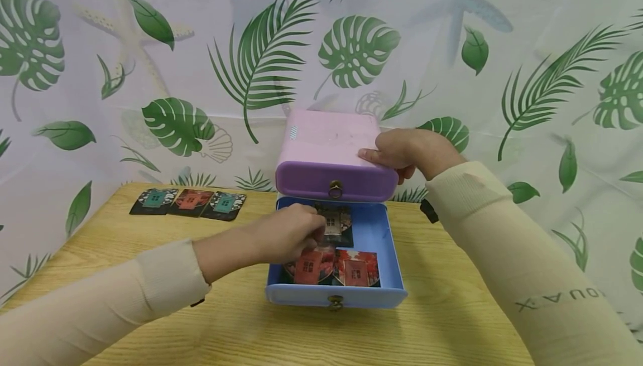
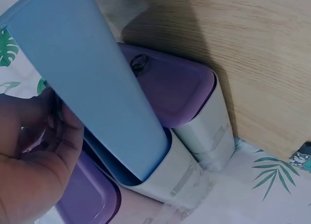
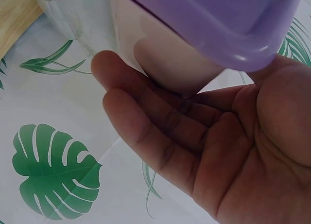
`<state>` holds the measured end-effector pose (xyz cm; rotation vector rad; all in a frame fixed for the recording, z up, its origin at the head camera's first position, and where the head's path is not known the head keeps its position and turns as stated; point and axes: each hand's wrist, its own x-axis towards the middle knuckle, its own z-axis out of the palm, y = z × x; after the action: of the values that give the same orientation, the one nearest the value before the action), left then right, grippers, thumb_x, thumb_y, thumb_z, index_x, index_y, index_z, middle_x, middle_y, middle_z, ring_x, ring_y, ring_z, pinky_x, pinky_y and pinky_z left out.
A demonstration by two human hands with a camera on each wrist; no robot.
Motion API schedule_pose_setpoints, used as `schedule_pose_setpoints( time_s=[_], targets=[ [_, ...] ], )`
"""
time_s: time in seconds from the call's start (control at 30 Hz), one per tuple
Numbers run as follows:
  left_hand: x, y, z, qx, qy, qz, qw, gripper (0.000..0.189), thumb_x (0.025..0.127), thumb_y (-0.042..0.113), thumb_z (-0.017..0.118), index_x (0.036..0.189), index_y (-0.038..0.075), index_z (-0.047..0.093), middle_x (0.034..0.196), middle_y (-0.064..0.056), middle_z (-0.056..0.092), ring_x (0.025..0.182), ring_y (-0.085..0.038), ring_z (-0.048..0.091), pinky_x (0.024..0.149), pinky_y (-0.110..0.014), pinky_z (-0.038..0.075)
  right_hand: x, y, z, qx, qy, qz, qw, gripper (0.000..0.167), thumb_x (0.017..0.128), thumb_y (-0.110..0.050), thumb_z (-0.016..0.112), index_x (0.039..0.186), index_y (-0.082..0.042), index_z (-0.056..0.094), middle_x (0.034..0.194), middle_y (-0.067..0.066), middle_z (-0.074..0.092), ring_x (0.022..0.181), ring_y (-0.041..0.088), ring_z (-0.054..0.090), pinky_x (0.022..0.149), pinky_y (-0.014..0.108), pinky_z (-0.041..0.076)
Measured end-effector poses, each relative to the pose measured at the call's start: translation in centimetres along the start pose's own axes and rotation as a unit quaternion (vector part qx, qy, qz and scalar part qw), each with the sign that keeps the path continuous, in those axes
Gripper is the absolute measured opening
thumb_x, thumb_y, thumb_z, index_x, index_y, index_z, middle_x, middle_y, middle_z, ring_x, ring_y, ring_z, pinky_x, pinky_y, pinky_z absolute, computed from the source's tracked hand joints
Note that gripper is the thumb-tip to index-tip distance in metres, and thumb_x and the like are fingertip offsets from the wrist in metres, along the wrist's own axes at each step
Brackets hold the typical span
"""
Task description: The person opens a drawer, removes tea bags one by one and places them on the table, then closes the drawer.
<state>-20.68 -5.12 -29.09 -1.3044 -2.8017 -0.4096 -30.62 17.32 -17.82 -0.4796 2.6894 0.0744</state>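
Observation:
A pink drawer box [image 1: 326, 137] with a purple front [image 1: 306, 182] tops a stack. Below it, a blue drawer [image 1: 372, 229] is pulled out. My left hand [image 1: 293, 235] is inside it with bent fingers; in the left wrist view they pinch a thin dark edge, seemingly a card, partly hidden. In the drawer lie a red card [image 1: 355, 270], another red card [image 1: 308, 268] just below my left fingers, and a dark floral card [image 1: 339, 224]. My right hand [image 1: 407, 151] rests on the pink box's right corner, thumb on top, fingers loosely extended along its side.
Three cards, a teal one [image 1: 153, 198], a red one [image 1: 191, 200] and another teal one [image 1: 224, 204], lie in a row on the wooden table [image 1: 226, 321]. Another purple drawer [image 2: 170, 88] with a ring pull sits beneath the blue one. A leaf-patterned cloth [image 1: 432, 9] hangs behind.

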Motion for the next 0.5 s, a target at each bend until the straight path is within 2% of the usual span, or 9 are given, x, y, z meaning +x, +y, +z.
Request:
schedule_pose_setpoints(
  time_s=[0.1,0.2,0.5],
  targets=[
    [-0.4,0.2,-0.5,-0.001,0.019,0.010,0.9998,0.002,0.094,0.005,0.066,0.093,0.007,0.067,0.089,-0.003,0.062,0.079,-0.012,0.058,0.067,-0.022,0.050,0.0,0.0,0.0,-0.001,0.000,-0.002,1.0000,0.056,0.108,-0.045,0.030,0.088,-0.004,0.061,0.079,0.011,0.072,0.066,0.019,0.065,0.081,0.038,0.050],
    [-0.8,0.2,-1.1,0.000,0.052,0.024,0.9984,0.004,0.094,0.005,0.066,0.095,0.007,0.068,0.091,-0.003,0.063,0.081,-0.013,0.059,0.069,-0.023,0.051,0.0,0.0,0.0,0.000,-0.002,-0.001,1.0000,0.055,0.108,-0.045,0.029,0.088,-0.004,0.061,0.080,0.011,0.072,0.067,0.020,0.065,0.079,0.038,0.049],
    [-2.2,0.1,-3.0,0.009,0.147,0.051,0.9877,0.006,0.093,0.003,0.067,0.092,0.009,0.066,0.088,-0.001,0.060,0.077,-0.010,0.056,0.067,-0.020,0.050,0.0,0.0,0.1,-0.002,0.002,0.003,1.0000,0.056,0.108,-0.046,0.029,0.091,-0.003,0.061,0.081,0.011,0.072,0.068,0.020,0.065,0.082,0.040,0.049]
  ],
)
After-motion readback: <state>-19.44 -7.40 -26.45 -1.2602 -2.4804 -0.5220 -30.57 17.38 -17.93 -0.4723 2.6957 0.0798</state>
